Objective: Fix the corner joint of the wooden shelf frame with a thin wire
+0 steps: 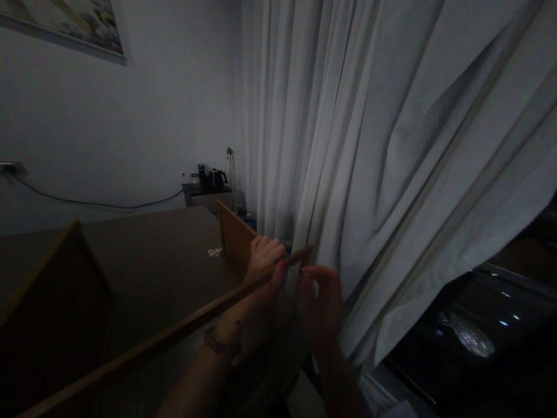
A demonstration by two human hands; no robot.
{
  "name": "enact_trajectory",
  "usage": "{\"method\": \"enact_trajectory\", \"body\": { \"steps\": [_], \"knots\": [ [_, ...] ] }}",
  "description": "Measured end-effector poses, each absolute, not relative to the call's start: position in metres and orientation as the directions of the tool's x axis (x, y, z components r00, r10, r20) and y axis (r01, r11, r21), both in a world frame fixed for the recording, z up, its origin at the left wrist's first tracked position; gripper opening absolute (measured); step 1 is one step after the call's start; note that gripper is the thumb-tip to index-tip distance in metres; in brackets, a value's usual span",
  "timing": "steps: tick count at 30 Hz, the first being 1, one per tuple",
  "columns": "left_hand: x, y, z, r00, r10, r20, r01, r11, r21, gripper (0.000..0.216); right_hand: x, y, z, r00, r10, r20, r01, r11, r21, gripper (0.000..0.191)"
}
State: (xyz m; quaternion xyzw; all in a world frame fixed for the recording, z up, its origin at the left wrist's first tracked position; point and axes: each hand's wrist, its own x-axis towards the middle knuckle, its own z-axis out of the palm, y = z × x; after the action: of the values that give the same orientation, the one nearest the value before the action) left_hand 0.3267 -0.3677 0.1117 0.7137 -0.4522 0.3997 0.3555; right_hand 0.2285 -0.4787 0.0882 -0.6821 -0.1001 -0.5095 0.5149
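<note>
The room is dim. My left hand [263,261] grips the top edge of a wooden panel [174,334] near its far corner, fingers curled over the rim, thumb on the near side. A bracelet sits on that wrist. My right hand [322,299] is just right of it, beside the panel's corner, with fingertips pinched together on something thin and small that I cannot make out. The panel belongs to a brown wooden furniture piece [152,261] lying flat, with another upright board [235,235] at its far end.
A long white curtain [369,145] hangs close on the right. A small table with a kettle [216,177] stands against the far wall. A cable [87,203] runs along the wall, a framed picture [69,23] hangs above. A dark glossy object [470,331] lies lower right.
</note>
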Motion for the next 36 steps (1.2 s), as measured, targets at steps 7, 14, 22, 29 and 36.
{"method": "enact_trajectory", "body": {
  "steps": [7, 14, 22, 29, 36],
  "knots": [
    [0.321, -0.367, 0.116, 0.302, -0.356, 0.885, -0.930, -0.314, 0.191, 0.046, 0.231, -0.478, 0.088, 0.392, -0.486, 0.781, 0.630, -0.476, -0.613, 0.011],
    [0.322, -0.367, 0.114, 0.284, -0.342, 0.896, -0.937, -0.298, 0.183, 0.045, 0.230, -0.484, 0.086, 0.460, -0.406, 0.790, 0.706, -0.372, -0.602, 0.005],
    [0.319, -0.368, 0.117, 0.313, -0.337, 0.888, -0.930, -0.298, 0.215, 0.046, 0.233, -0.499, 0.069, 0.462, -0.260, 0.848, 0.731, -0.430, -0.530, 0.022],
    [0.316, -0.365, 0.120, 0.342, -0.363, 0.867, -0.922, -0.309, 0.234, 0.043, 0.225, -0.506, 0.075, 0.379, -0.146, 0.914, 0.655, -0.655, -0.376, 0.028],
    [0.325, -0.370, 0.112, 0.268, -0.321, 0.909, -0.943, -0.282, 0.178, 0.047, 0.229, -0.509, 0.090, 0.257, -0.070, 0.964, 0.642, -0.733, -0.225, 0.010]
  ]
}}
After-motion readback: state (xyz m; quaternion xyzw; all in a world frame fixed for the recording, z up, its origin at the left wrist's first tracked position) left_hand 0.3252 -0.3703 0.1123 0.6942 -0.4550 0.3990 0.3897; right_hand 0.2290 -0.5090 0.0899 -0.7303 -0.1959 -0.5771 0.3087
